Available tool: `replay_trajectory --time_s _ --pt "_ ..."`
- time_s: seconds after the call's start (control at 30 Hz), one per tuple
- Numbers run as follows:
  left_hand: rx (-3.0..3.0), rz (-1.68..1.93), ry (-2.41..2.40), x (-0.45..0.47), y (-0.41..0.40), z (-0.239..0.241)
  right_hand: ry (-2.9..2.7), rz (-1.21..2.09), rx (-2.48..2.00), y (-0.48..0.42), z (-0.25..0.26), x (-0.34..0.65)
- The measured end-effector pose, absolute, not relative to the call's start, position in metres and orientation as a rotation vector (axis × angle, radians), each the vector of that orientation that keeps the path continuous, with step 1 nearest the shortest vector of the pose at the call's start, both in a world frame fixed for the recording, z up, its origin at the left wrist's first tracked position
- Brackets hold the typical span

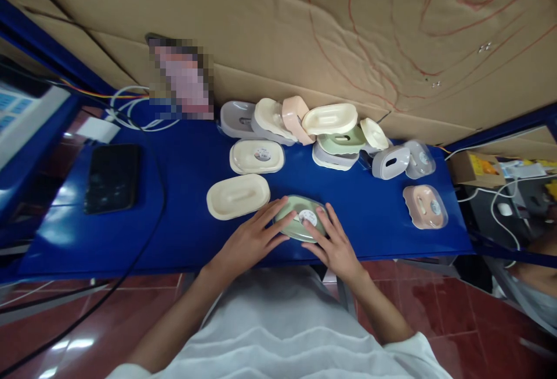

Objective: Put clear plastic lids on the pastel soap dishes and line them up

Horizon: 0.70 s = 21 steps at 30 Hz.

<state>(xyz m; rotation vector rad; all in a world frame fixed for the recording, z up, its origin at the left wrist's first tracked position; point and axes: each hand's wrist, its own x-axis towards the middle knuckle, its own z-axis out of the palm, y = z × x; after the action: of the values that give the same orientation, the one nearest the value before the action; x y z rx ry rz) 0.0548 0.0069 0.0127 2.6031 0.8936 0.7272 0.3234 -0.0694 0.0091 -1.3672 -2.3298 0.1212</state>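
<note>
Just right of the cream soap box [238, 195], your left hand [249, 244] and right hand [334, 244] press spread fingers on the green soap box [300, 217] — long axis left-right, at the table's [174, 239] near edge

- I see a bright blue tabletop [183, 164].
- Under my hands is a pale green soap box [300, 219] with a round white sticker.
- Beside it lies a cream lid [238, 195].
- A pink soap box [425, 206] sits off to the right.
- A black phone [112, 177] lies on the left.
- The brown cardboard wall [278, 25] has red lines drawn on it.
- The floor [56, 321] is dark red tile.
</note>
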Motion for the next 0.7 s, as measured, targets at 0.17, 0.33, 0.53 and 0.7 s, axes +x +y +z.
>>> replay_trajectory --time_s 0.17,0.33,0.53,0.7 --pt "2.583 0.769 0.898 0.058 0.004 0.012 -2.296 0.082 -1.353 -0.074 0.003 0.323" --pt "2.561 0.740 0.901 0.058 0.005 0.020 -2.188 0.187 -1.416 -0.068 0.007 0.325" --pt "2.588 0.815 1.323 0.022 0.008 0.030 -1.666 -0.123 -1.659 -0.079 0.039 0.424" --pt "2.649 0.667 1.573 -0.001 0.002 0.014 -1.098 -0.728 -1.982 -0.082 0.048 0.625"
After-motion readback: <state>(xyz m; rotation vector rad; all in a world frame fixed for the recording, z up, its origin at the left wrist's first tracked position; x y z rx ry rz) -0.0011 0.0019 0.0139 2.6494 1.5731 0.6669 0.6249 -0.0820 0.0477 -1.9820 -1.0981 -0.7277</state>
